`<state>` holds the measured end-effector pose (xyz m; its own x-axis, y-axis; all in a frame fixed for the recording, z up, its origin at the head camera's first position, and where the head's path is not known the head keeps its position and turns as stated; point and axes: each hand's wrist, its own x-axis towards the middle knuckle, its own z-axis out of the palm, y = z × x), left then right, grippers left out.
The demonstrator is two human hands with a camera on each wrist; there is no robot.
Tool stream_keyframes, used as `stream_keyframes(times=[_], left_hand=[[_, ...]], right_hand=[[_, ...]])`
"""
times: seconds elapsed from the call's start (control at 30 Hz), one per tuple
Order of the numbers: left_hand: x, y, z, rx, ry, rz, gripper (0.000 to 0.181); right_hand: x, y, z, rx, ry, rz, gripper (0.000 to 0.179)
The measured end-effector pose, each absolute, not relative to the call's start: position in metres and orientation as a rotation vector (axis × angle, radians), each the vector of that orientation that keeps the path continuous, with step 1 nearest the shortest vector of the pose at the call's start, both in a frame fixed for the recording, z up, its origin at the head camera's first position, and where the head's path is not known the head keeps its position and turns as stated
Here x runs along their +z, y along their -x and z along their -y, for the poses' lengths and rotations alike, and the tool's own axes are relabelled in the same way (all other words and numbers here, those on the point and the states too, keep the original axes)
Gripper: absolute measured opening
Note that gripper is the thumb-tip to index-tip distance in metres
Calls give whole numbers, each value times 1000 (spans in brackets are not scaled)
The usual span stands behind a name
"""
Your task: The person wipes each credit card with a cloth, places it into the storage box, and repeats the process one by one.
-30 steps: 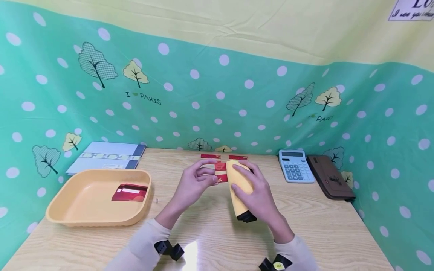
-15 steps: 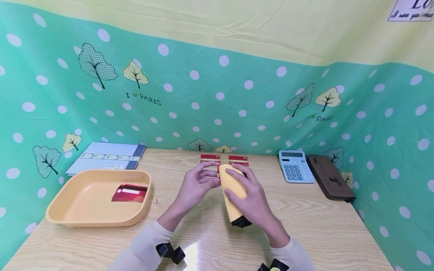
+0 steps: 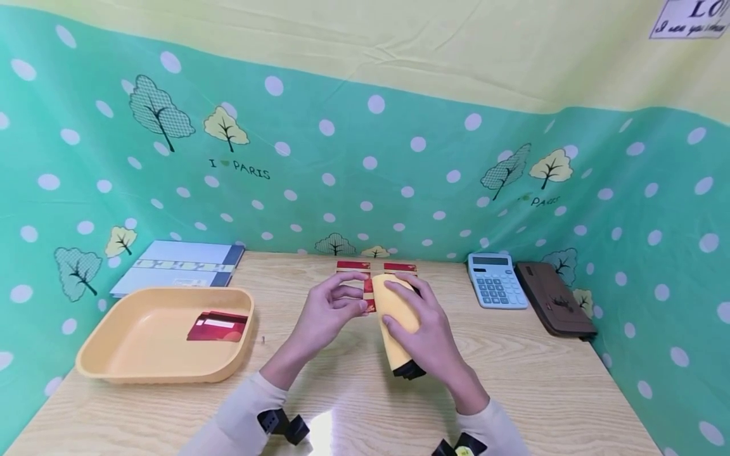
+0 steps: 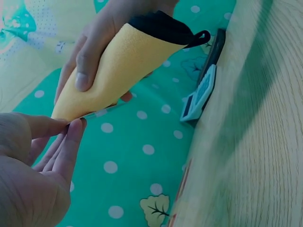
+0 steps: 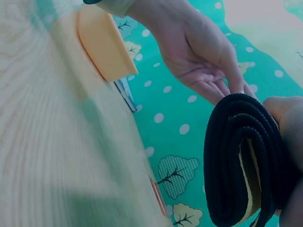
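In the head view, my left hand (image 3: 325,310) pinches a red card (image 3: 369,305) between thumb and fingertips above the table. My right hand (image 3: 430,332) grips a folded yellow cloth (image 3: 390,345) with a black edge, laid over the card's right part. Only a strip of the card shows there. The left wrist view has the cloth (image 4: 128,66) and the card's thin edge (image 4: 103,111) beneath it. From the right wrist, the cloth's rolled black layers (image 5: 220,156) face the camera, while the left hand (image 5: 199,52) reaches its far end.
An orange tray (image 3: 131,373) on the left holds red cards (image 3: 218,325). Behind it lies a light blue book (image 3: 177,253). Two red cards, left (image 3: 353,266) and right (image 3: 400,268), lie at the back. A blue calculator (image 3: 496,282) and brown wallet (image 3: 553,301) lie right.
The cloth in my right hand slid left over the card, covering most of it, then shifted slightly back right. The left hand keeps its pinch with little movement.
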<state>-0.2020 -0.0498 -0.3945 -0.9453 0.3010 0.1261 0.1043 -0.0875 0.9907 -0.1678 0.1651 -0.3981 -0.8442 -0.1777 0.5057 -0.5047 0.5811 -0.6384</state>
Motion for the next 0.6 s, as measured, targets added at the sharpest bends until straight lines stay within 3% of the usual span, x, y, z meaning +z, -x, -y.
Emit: stream_keyframes(times=[0.6], left_hand=[[-386,206,60,2308,-394,-1943,43]], right_hand=[[-394,183,-196,1162,-394,2407,60]])
